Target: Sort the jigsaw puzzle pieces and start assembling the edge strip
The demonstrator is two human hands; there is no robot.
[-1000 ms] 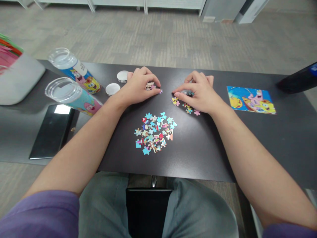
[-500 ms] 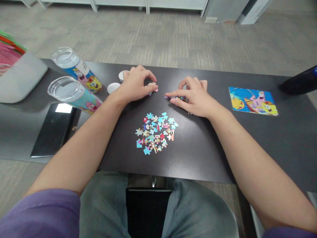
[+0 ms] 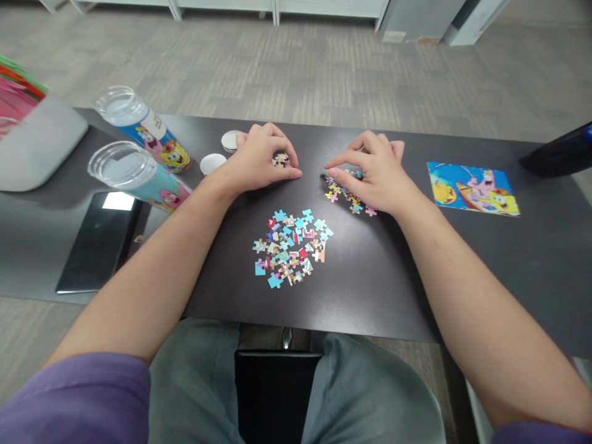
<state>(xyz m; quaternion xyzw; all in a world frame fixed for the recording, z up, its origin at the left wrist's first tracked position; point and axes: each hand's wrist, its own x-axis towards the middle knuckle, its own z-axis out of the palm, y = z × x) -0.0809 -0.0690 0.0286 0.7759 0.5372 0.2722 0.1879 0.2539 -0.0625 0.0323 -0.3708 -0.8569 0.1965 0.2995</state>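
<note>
Several jigsaw puzzle pieces (image 3: 280, 160) show inside the curve of my left hand (image 3: 261, 159), whose fingers and thumb are wrapped round them, tips almost meeting. Whether those pieces touch the table is hard to see. Over a second pile of jigsaw pieces (image 3: 345, 196), mostly yellow and pink, hovers or rests my right hand (image 3: 377, 171). Its fingers are bent but apart, and it partly covers that pile. Closer to me lies a loose heap of light blue, red and tan jigsaw pieces (image 3: 291, 246), which neither hand touches.
Two clear-lidded cartoon tubes (image 3: 139, 169) stand left, near white discs (image 3: 213, 164), a black tablet-like device (image 3: 95, 246) and a white bin (image 3: 46, 142) of coloured items. On the right are a cartoon picture card (image 3: 476, 190) and a dark bottle (image 3: 559, 151). The dark table (image 3: 370, 290) ends before my lap.
My right hand has shifted right and slightly up, uncovering more of the pieces under it. My left hand has edged slightly right, its fingertips closer together. The near heap is unchanged.
</note>
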